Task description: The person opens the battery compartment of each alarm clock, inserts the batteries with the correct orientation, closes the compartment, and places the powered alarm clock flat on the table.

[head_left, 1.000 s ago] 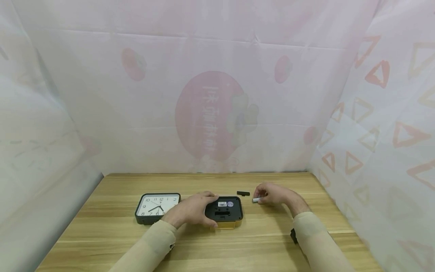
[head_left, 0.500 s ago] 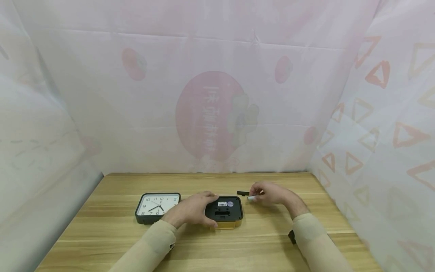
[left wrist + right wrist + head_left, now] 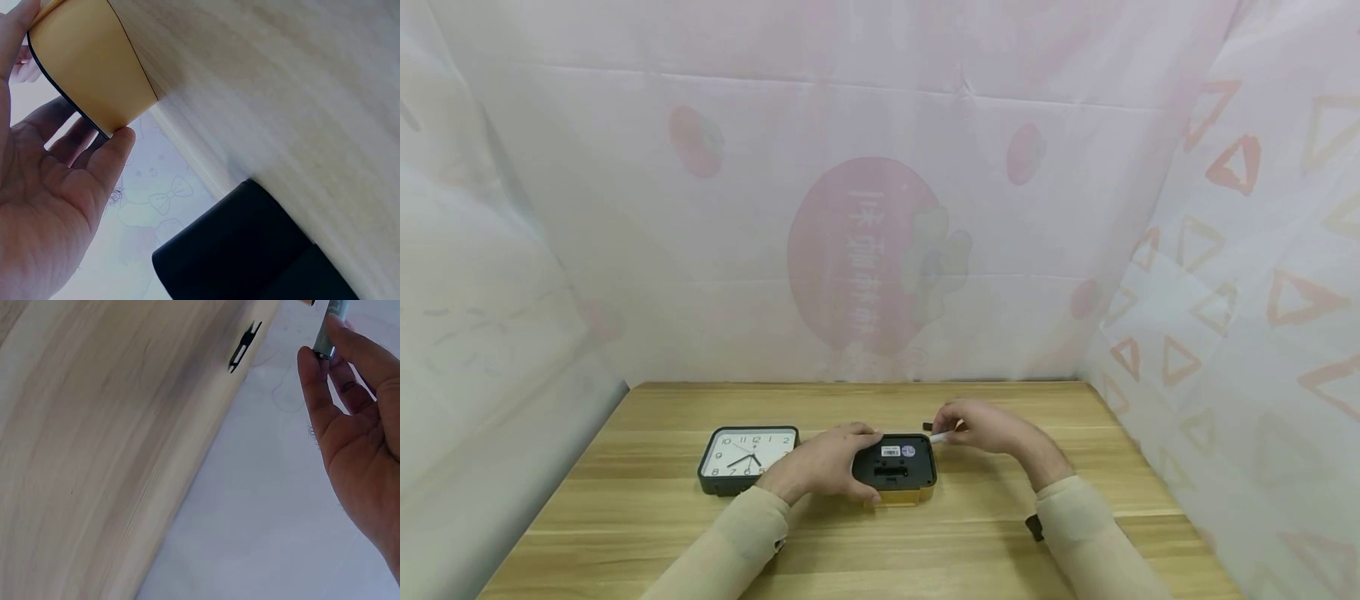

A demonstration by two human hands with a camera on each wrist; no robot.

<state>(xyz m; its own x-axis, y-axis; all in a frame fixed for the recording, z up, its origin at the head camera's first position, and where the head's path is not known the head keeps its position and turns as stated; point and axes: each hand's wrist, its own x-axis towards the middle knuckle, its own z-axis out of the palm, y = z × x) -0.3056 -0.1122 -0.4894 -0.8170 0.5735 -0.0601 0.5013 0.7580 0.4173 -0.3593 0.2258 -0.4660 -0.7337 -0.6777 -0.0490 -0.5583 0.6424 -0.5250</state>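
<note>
A gold-sided clock (image 3: pixel 919 472) lies back up on the table, its black back showing a label and an open slot. My left hand (image 3: pixel 826 460) grips its left end, with thumb and fingers on opposite sides; the gold side (image 3: pixel 94 62) fills the top of the left wrist view. Just beyond the clock's right edge, my right hand (image 3: pixel 992 427) pinches a pale battery (image 3: pixel 939 437). In the right wrist view the battery (image 3: pixel 329 331) sits between thumb and fingertips. Behind that hand lies a small black battery cover (image 3: pixel 245 346), partly hidden in the head view.
A black-framed clock (image 3: pixel 745 457) with a white dial lies face up to the left, close to my left forearm. The wooden table (image 3: pixel 970 542) ends at a printed cloth backdrop (image 3: pixel 730 250), with cloth on both sides too.
My right hand has moved left with the battery, to the clock's right edge, and now covers part of the black cover. My left hand and the gold-sided clock have stayed put.
</note>
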